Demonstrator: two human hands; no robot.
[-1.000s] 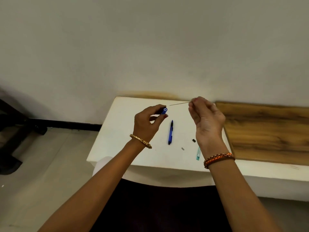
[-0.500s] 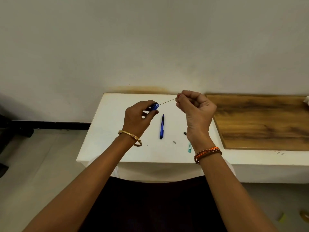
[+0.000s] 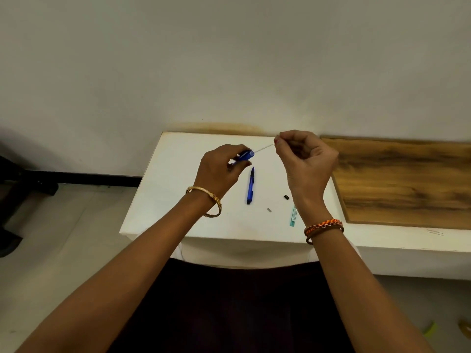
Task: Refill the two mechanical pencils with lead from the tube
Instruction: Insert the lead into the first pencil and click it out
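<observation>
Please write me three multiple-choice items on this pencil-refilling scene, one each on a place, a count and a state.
1. Where does the teal lead tube lie?
A. On the brown wooden board
B. On the white table, beside the right wrist
C. In the left hand

2. How many blue mechanical pencils are in view?
A. One
B. Two
C. Three

3. What is the right hand doing?
A. Resting flat and empty
B. Gripping the tube
C. Pinching a thin grey lead that points at the open end of the held blue pencil

Answers:
1 B, the tube lies on the white top, off the wooden board.
2 B, one is in the left hand, and the other blue pencil lies on the table.
3 C, the fingertips are closed on the lead.
</observation>
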